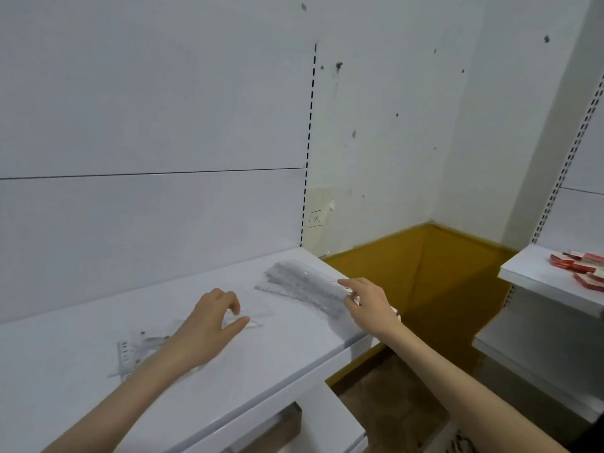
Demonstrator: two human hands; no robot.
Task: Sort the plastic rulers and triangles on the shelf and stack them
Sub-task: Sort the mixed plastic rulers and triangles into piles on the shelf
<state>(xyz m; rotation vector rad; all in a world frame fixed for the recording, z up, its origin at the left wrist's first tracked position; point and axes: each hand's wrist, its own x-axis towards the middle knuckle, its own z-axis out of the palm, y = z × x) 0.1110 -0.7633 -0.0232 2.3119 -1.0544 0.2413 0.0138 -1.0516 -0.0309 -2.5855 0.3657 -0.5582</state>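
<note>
Clear plastic: left hand (212, 325) pinches triangle (253, 317), right hand (367, 304) grips ruler stack (304, 282) end.

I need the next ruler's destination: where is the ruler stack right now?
In the head view, the ruler stack lies at the right end of the white shelf, with the right hand at its near end.
</note>
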